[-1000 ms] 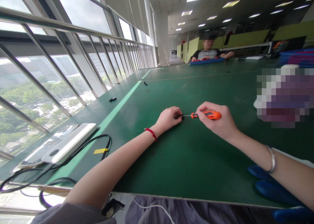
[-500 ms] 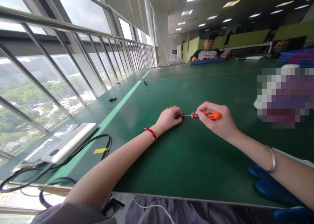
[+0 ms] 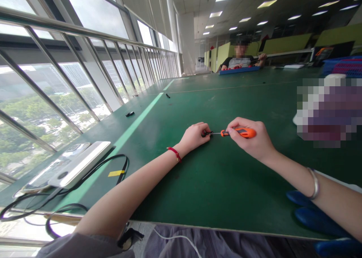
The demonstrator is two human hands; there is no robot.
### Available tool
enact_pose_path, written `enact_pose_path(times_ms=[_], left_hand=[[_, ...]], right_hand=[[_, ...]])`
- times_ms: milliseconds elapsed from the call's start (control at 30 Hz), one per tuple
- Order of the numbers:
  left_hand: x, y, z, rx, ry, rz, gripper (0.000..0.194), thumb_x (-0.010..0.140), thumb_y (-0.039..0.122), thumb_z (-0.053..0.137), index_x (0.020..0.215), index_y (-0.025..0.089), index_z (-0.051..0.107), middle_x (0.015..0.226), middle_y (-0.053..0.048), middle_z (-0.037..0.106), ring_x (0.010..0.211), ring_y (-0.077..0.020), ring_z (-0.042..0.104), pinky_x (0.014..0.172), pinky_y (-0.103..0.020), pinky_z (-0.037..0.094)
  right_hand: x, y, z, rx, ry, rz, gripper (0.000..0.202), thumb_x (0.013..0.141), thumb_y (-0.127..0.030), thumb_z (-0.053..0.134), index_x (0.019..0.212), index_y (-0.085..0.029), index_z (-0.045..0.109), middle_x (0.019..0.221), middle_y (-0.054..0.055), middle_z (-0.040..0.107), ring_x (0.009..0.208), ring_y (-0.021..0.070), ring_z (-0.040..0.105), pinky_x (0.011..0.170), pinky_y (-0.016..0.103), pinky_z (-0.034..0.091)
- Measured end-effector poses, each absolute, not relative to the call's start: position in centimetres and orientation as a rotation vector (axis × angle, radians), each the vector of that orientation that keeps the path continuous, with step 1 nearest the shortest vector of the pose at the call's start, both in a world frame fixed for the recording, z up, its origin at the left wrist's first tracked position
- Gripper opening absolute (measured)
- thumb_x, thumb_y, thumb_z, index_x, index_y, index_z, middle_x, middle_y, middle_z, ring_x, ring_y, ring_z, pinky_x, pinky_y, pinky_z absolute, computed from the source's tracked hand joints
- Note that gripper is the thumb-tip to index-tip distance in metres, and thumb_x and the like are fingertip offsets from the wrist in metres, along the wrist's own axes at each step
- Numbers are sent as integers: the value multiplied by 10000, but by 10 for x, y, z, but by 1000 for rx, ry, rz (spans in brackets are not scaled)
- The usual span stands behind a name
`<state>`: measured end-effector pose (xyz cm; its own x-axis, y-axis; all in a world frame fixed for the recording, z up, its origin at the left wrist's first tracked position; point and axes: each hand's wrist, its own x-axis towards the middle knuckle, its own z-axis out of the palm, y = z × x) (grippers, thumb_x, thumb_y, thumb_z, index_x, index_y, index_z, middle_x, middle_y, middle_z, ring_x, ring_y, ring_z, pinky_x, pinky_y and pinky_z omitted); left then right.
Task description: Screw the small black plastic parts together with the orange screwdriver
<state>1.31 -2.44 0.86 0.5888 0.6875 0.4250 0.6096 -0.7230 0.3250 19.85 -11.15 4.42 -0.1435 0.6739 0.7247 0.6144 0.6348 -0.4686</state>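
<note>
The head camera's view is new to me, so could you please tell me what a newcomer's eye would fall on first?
Probably the orange-handled screwdriver in the right hand, near the picture's middle, its shaft reaching toward a small black piece in the left hand. Next, perhaps, the shiny metal railing along the left, and the bright red bracelet on the left wrist.

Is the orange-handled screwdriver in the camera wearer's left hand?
No, the right hand grips the screwdriver, while the left hand holds a small black piece.
</note>
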Motion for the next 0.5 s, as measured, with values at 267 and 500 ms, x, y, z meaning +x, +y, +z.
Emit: enact_pose_path(times_ms=[267, 500], left_hand=[[12, -23, 8, 2668, 1075, 831, 98, 736, 188, 560, 806, 173, 627, 843, -24, 637, 742, -148, 590, 668, -248, 469], [13, -23, 8, 2660, 1083, 823, 91, 735, 196, 565, 803, 174, 622, 838, -22, 633, 740, -148, 587, 665, -248, 464]], right_hand=[[199, -112, 45, -1034, -1832, 84, 115, 783, -226, 551, 668, -229, 558, 598, -8, 602, 496, 127, 510, 483, 260, 396], [198, -110, 42, -1052, -1767, 140, 63, 757, -224, 599, 813, -228, 570, 697, -5, 603, 571, 138, 561, 554, 266, 442]])
